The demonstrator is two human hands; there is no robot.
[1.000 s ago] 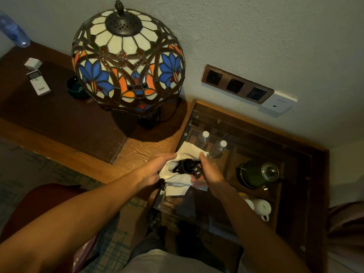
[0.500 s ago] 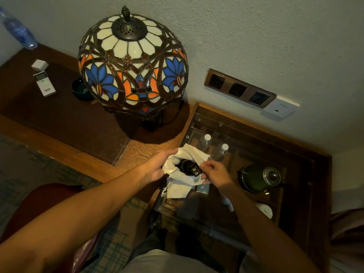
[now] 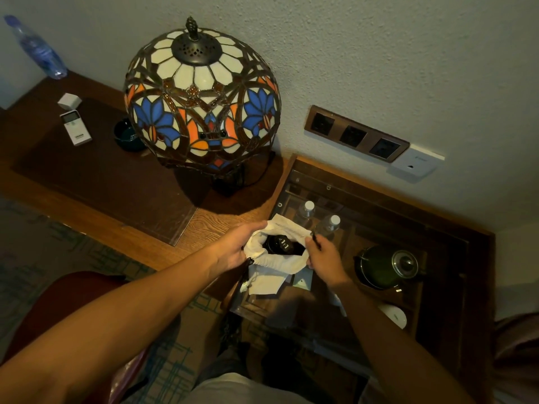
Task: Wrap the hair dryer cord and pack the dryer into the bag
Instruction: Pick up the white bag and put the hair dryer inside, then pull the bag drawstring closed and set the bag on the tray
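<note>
A white cloth bag (image 3: pixel 274 263) is held over the glass-topped cabinet, its mouth facing up. The black hair dryer (image 3: pixel 281 244) sits inside the mouth, only its dark end showing; the cord is hidden. My left hand (image 3: pixel 233 249) grips the bag's left rim. My right hand (image 3: pixel 322 252) pinches the right rim and a dark drawstring end. A drawstring toggle (image 3: pixel 250 261) hangs below my left hand.
A stained-glass lamp (image 3: pixel 201 100) stands on the wooden desk (image 3: pixel 96 182) just left of the bag. Beneath the cabinet's glass top (image 3: pixel 376 217) are two water bottles (image 3: pixel 329 224), a dark kettle (image 3: pixel 388 266) and a white cup (image 3: pixel 393 314). Wall sockets (image 3: pixel 354 135) sit behind. A red chair (image 3: pixel 67 298) is lower left.
The dryer has sunk deeper into the bag. My right hand let go of it and took hold of the bag's right rim, and the bag's edge now rises around the dryer.
</note>
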